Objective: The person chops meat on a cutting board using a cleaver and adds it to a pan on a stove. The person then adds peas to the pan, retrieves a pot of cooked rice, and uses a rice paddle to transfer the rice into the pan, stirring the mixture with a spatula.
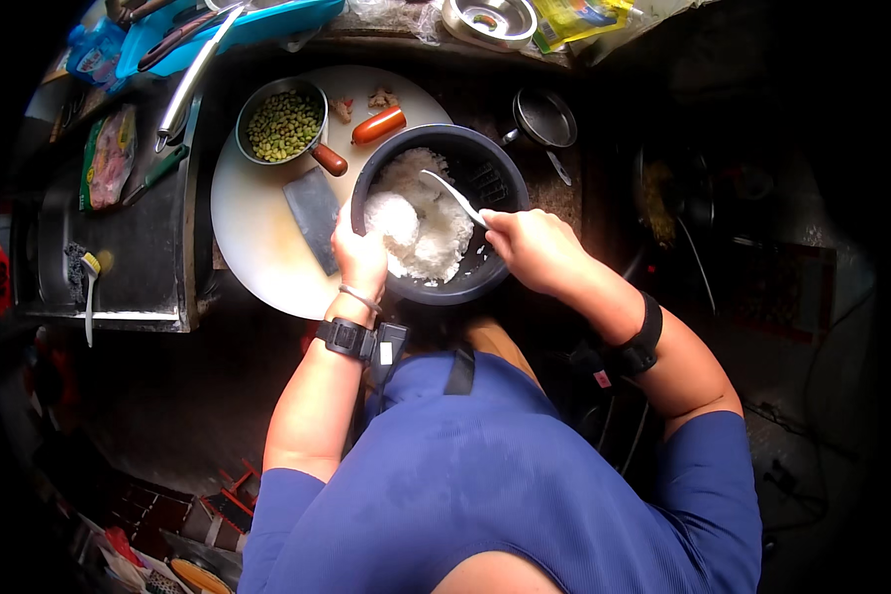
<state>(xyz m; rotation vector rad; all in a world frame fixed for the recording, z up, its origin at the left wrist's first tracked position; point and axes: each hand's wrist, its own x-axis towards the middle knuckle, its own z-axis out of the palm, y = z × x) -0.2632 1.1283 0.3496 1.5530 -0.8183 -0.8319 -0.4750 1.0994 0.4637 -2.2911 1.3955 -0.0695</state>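
Note:
My left hand (361, 256) grips the left rim of a dark rice cooker pot (516, 178), which stands at the right edge of a round white cutting board (249, 256). Cooked white rice (438, 230) lies in the pot, with a whiter rounded mound on its left side. My right hand (531, 245) is closed around the handle of a white rice paddle (457, 197), whose blade is at the rice. Left of the pot, a cleaver blade (312, 215) lies on the board. Behind it are a saucepan of green beans (284, 126), a sausage in orange-red casing (379, 126) and ginger pieces (382, 98).
A sink (185, 245) with a scrub brush (90, 275) and packaged meat (110, 160) is at left. A blue basin (267, 22) and metal bowls (490, 37) stand at the back. A metal cup (546, 119) is right of the pot; a wok (687, 193) sits farther right.

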